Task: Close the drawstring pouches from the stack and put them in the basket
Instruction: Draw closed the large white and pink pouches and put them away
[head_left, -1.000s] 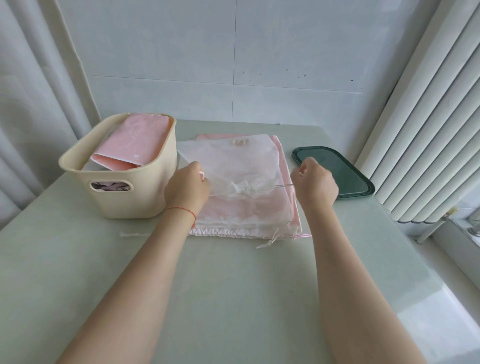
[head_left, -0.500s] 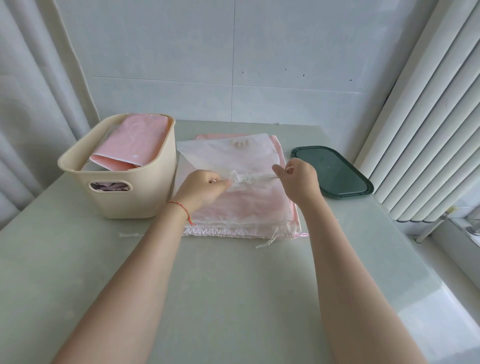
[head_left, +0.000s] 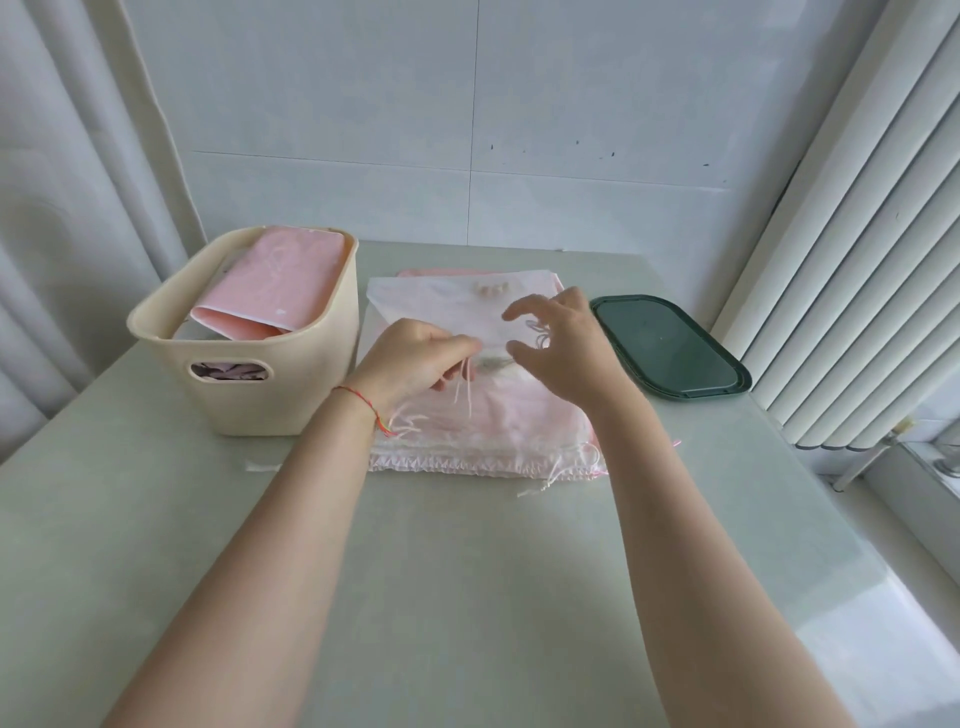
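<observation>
Right of the basket, the left hand pinches the drawstring of the top pouch; the right hand hovers spread, empty. No writing is legible.

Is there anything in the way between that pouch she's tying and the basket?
Nothing visible. The sheer pouch lies right beside the basket, with only the left hand between. A pink pouch already fills much of the basket.

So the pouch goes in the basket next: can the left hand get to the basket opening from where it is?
Probably yes. The left hand is just right of the basket, nothing stands between them, and the opening is only partly filled by a pink pouch.
</observation>
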